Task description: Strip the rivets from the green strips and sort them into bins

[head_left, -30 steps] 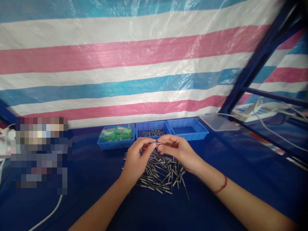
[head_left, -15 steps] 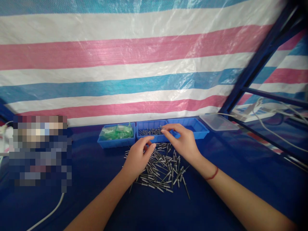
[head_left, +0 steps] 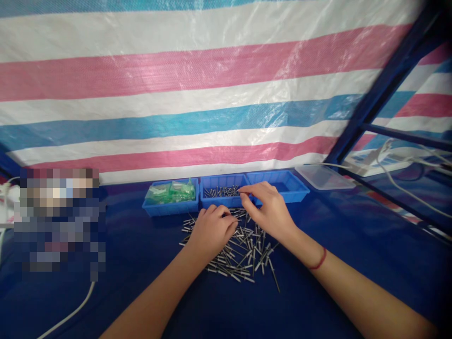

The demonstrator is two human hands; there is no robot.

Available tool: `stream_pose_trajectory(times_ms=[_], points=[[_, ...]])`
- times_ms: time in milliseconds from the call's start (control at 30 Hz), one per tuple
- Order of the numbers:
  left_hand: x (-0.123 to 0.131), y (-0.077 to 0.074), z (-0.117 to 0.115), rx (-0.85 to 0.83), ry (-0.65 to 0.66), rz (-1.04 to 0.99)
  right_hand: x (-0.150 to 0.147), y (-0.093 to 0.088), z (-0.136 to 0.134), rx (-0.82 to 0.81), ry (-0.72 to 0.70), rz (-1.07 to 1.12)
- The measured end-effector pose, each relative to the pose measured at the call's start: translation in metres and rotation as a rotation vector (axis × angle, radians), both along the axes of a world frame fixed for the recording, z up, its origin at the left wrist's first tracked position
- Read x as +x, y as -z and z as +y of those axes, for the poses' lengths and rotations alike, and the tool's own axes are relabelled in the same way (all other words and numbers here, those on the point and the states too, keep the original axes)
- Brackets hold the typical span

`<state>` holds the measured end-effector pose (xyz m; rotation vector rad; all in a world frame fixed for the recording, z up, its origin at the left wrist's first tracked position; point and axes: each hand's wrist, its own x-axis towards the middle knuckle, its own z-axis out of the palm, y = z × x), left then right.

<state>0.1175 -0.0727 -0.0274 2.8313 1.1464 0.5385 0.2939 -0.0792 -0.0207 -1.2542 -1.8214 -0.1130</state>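
Observation:
A heap of blind rivets (head_left: pixel 243 272) with long thin stems lies loose on the blue tabletop. Over its upper left part, my left hand (head_left: pixel 212 231) has its thumb and fingers drawn together in a pinch; whatever is between them is hidden. My right hand (head_left: pixel 271 207) hovers at the front right corner of the middle blue bin (head_left: pixel 224 204), thumb and index fingertip close together. Anything in that pinch is too small to make out. Inside the middle bin is a layer of metal rivets (head_left: pixel 223 191).
Left of the middle bin stands a blue bin (head_left: pixel 169 208) with green plastic packets (head_left: pixel 173 192); another blue bin (head_left: pixel 293 188) adjoins on the right. A clear plastic lid (head_left: pixel 326 177) lies beyond it. A blue metal frame (head_left: pixel 374 101) and white cables (head_left: pixel 406 188) are at right.
My left hand has moved slightly right over the heap, and its thumb and fingers have closed together. My right hand stays by the middle bin, its fingertips shifted slightly right.

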Motion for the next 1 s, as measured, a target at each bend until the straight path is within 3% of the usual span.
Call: stream_pose_trajectory(times_ms=[400, 633, 767, 900, 1000], points=[[0.006, 0.005, 0.005, -0.140, -0.220, -0.102, -0.004, -0.006, -0.008, -0.030, -0.065, 0.037], [0.006, 0.001, 0.002, -0.200, -0.205, -0.080, -0.005, -0.004, -0.009, -0.067, -0.088, 0.029], [0.010, 0.005, -0.003, -0.094, -0.195, -0.018, -0.005, -0.004, -0.009, -0.094, -0.093, 0.022], [0.010, 0.007, -0.007, 0.001, -0.178, -0.019, -0.003, -0.002, -0.008, -0.191, -0.160, -0.005], [0.005, 0.003, -0.006, -0.029, -0.164, -0.107, -0.001, -0.002, -0.007, -0.309, -0.257, -0.016]])
